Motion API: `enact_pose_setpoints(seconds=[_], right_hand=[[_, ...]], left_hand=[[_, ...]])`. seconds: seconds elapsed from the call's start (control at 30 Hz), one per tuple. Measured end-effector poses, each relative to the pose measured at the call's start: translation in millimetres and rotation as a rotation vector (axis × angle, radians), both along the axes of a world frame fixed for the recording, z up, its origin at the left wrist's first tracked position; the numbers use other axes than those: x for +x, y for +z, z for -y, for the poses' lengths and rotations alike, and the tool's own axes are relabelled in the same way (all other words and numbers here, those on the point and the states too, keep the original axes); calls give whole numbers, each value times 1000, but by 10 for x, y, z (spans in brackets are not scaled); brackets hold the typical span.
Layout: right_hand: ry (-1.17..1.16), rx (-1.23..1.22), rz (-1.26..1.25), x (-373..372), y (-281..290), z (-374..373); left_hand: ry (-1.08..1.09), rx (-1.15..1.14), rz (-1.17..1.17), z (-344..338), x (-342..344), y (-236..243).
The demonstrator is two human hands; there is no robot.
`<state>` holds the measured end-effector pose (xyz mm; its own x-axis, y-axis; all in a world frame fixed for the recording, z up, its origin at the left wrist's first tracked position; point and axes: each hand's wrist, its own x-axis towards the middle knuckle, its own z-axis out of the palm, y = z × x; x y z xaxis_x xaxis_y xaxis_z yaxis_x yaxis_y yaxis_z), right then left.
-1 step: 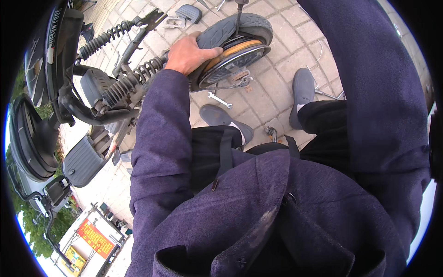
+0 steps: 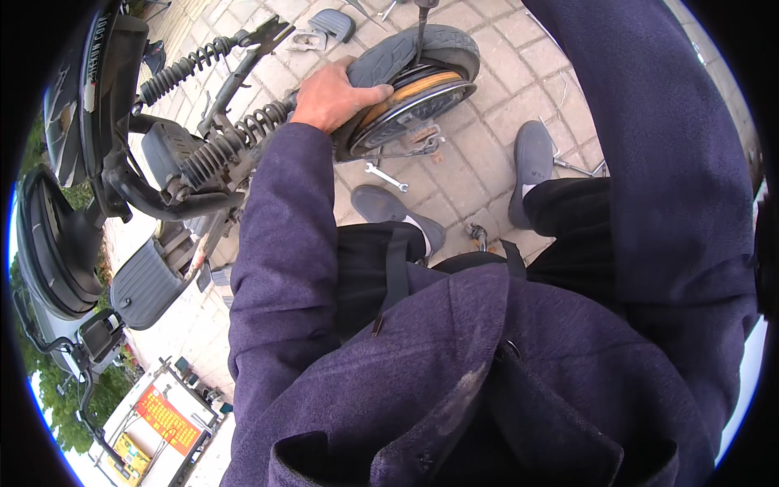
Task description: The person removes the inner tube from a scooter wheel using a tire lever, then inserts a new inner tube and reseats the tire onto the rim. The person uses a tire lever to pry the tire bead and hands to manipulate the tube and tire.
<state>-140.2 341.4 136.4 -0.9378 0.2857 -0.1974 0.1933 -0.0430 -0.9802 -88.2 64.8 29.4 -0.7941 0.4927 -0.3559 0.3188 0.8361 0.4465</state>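
In the head view a scooter wheel lies tilted on the paving, still attached to the scooter, with a black tyre (image 2: 385,63) around a yellowish inner band and a dark rim disc (image 2: 414,116). My left hand (image 2: 334,96) is closed over the tyre's near left side, its thumb pressed along the sidewall. A dark tyre lever (image 2: 421,31) stands upright between tyre and rim at the far side; its upper end leaves the picture. My right arm (image 2: 673,130) reaches up past the top edge, so my right hand is out of sight.
The scooter frame with coil-spring shock absorbers (image 2: 237,146) fills the left. A double-ended wrench (image 2: 386,176) lies near my left shoe (image 2: 379,203). Metal tools (image 2: 578,166) lie right of my right shoe (image 2: 533,154). A dark pedal-like pad (image 2: 331,24) lies beyond the wheel.
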Motion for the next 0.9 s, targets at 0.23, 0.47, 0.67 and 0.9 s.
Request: enact_pose_setpoints(seconds=[0.23,0.47,0.67,0.9], right_hand=[[12,-9,93,-374,-311,-128],[16,-108,171,-411,-525,-113],[50,-92,186,-435,-681,-277],[32,-100,292,-550,-993,-453]], left_hand=[[-38,-10,89,-107,33,121],[-21,71,-110,-87,216,4],[-31,123,-105,-146,130,-66],[16,89,51,-203,70,5]])
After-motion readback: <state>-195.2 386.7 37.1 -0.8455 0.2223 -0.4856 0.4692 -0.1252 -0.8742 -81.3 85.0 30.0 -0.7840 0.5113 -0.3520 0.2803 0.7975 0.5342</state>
